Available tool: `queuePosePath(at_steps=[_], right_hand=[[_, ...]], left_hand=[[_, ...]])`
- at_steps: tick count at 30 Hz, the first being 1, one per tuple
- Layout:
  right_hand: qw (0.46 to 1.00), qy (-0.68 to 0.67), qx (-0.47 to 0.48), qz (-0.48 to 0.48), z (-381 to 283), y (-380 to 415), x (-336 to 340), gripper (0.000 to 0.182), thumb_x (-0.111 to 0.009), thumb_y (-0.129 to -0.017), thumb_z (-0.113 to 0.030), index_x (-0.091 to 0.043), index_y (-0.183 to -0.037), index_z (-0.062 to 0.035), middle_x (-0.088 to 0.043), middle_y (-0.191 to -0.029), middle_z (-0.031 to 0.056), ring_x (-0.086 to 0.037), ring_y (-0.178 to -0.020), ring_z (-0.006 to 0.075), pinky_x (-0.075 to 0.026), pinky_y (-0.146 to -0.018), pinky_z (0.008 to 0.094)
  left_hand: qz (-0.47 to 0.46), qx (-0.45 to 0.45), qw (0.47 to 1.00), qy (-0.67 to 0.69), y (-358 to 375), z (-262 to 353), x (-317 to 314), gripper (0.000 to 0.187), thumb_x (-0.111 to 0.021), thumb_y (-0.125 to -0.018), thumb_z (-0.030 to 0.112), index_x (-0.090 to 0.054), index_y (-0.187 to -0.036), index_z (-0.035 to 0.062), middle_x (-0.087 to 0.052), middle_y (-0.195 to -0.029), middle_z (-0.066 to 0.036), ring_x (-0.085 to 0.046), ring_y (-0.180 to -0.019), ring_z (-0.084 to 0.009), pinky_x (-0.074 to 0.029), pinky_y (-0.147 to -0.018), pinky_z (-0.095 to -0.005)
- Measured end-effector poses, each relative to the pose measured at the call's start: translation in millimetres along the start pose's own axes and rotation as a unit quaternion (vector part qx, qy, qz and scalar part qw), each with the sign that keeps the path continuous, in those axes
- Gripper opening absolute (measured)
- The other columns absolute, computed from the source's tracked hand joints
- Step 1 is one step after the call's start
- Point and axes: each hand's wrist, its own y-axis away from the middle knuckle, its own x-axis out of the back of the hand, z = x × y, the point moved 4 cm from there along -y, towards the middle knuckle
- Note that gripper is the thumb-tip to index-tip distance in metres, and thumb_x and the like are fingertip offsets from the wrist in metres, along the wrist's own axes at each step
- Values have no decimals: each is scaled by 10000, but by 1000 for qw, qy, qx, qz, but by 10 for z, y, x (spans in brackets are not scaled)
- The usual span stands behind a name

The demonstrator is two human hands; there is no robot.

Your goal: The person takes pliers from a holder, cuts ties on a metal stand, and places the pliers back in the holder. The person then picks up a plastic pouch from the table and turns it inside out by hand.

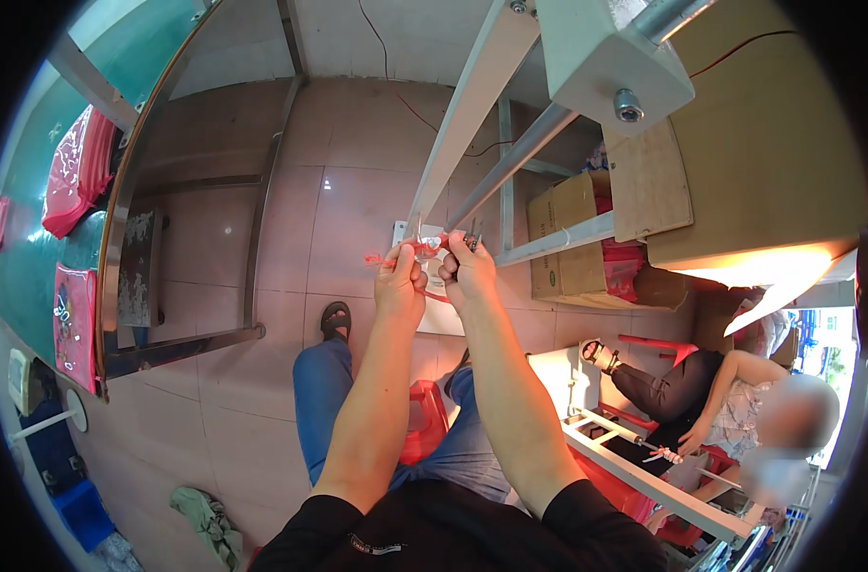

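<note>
In the head view both of my arms reach forward, and the hands meet near the foot of a white metal post. My left hand [402,271] is closed in a pinch on a thin red plastic strip [424,246], whose loose end [374,259] sticks out on the left. My right hand [468,270] pinches the other side of the strip. A shiny, clear-looking part [432,243] shows between the two hands; its kind is too small to make out. Small dark metal prongs [475,234] stand just beyond my right fingers. Behind the hands is a white plate [440,318].
A green-topped table [33,229] with stacked pink bags [81,172] stands left. Cardboard boxes [558,214] with red material are on the right, near a metal frame [472,110]. Another person [730,410] sits lower right. A cloth [208,524] lies on the floor.
</note>
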Motion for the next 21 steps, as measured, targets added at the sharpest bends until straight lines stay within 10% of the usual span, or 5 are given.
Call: queuePosePath(at_steps=[9,21], right_hand=[[983,152,80,71,1,-14,-24,106,-588,-959,-105,-565,-964,-2,-606,-775,71,-430,-468,98,-323,-428,270],[925,367,78,-52,-459,-74,-51,147,-666,-892,-100,-608,-948,22,-595,-718,35,-474,-502,62,-353,-438,236]], left_hand=[[-20,28,988,152,-156,-101,-129,163,-550,-1008,205,-625,-1010,60,-621,-863,5,-415,-566,-50,-327,-491,-202],[-30,67,971,-226,-326,406,-332,96,-661,-923,110,-570,-904,85,-608,-773,-6,-472,-568,-46,-352,-486,-189]])
